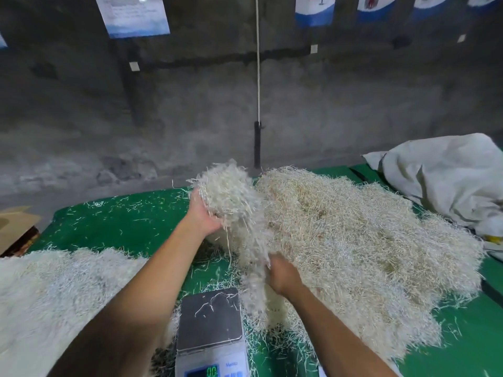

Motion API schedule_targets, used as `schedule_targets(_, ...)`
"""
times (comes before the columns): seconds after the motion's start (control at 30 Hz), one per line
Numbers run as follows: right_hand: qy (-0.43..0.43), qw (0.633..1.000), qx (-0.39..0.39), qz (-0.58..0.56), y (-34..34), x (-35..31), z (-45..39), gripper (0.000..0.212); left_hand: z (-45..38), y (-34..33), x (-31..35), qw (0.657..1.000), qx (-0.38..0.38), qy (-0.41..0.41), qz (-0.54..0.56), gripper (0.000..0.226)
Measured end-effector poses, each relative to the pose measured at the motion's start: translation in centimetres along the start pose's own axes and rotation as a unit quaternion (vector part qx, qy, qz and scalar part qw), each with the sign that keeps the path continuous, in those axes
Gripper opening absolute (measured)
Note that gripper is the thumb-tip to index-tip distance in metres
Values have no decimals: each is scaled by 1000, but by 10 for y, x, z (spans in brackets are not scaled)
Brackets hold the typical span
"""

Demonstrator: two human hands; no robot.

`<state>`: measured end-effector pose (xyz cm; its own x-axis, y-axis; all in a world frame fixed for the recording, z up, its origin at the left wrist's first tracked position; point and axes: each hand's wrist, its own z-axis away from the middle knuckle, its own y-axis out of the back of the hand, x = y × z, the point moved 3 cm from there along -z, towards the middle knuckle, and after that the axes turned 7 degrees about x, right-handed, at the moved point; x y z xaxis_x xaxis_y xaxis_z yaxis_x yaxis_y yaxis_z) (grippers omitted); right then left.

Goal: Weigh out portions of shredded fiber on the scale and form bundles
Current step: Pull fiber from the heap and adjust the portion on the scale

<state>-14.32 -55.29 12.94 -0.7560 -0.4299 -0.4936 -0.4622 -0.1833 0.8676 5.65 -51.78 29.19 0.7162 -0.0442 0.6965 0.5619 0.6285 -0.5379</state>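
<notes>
I had my left hand (202, 217) curled under a clump of fiber (231, 194) lifted off the big pile (367, 240) on the right, my right hand (283, 276) pinching trailing strands. Best bet, I figured, was gathering stragglers before lowering it onto the near-bare scale (211, 319) nearby, so nothing hung off the pan.

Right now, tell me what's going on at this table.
A person is pulling a clump of shredded fiber from the big pile on the green table. The left hand holds the clump up from below; the right hand grips its trailing lower end, blurred with motion. The digital scale sits in front, its platform bearing only a few stray strands, so this portion is not weighed yet. Another fiber heap lies at left, a white sack at far right.
</notes>
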Motion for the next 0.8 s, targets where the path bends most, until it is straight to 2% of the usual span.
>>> schedule_targets(0.07, -71, 994, -85, 3, -39, 32, 26, 29, 4, -15, 24, 999, -6, -38, -18, 61)
schedule_targets(0.13, -116, 985, -122, -31, -56, 42, 38, 38, 10, -30, 35, 995, -49, -64, -59, 54)
schedule_targets(0.2, -129, 980, -113, -101, -54, 33, 36, 53, 18, -38, 33, 989, -55, -62, -122, 49)
schedule_targets(0.27, -147, 960, -88, -220, -34, 10, 25, 59, 23, -33, 19, 984, -14, -47, -172, 55)
schedule_targets(0.3, -155, 941, -73, -292, -20, -5, 15, 48, 21, -31, 10, 980, -5, -43, -196, 61)
schedule_targets(0.33, -171, 913, -58, -366, -2, -21, 5, 28, 16, -27, 1, 972, -6, -45, -229, 69)
schedule_targets(0.37, -183, 878, -44, -441, 17, -36, -6, 13, 12, -21, -10, 952, -11, -61, -299, 84)
schedule_targets(0.4, -194, 846, -21, -496, 38, -51, -18, 19, 9, -11, -22, 908, -17, -92, -409, 100)
schedule_targets(0.47, -178, 815, 21, -551, 82, -76, -41, 35, 0, 22, -60, 774, -51, -97, -623, 121)
schedule_targets(0.5, -150, 812, 41, -563, 105, -87, -49, 43, -1, 40, -82, 707, -72, -63, -701, 120)
schedule_targets(0.53, -114, 812, 58, -570, 126, -97, -55, 45, -1, 59, -101, 660, -85, -34, -745, 111)
schedule_targets(0.57, -80, 806, 69, -582, 142, -105, -60, 45, -3, 75, -112, 649, -85, -22, -755, 96)
schedule_targets(0.63, -42, 797, 91, -596, 161, -110, -65, 42, -5, 85, -121, 706, -57, -21, -706, 65)
schedule_targets(0.67, -29, 802, 104, -588, 160, -107, -65, 40, -6, 84, -116, 738, -34, -29, -673, 67)
schedule_targets(0.73, -17, 842, 104, -530, 137, -97, -60, 38, -7, 74, -98, 802, 10, -29, -597, 87)
schedule_targets(0.8, -24, 902, 35, -430, 90, -78, -44, 38, -6, 57, -73, 885, 32, -50, -461, 90)
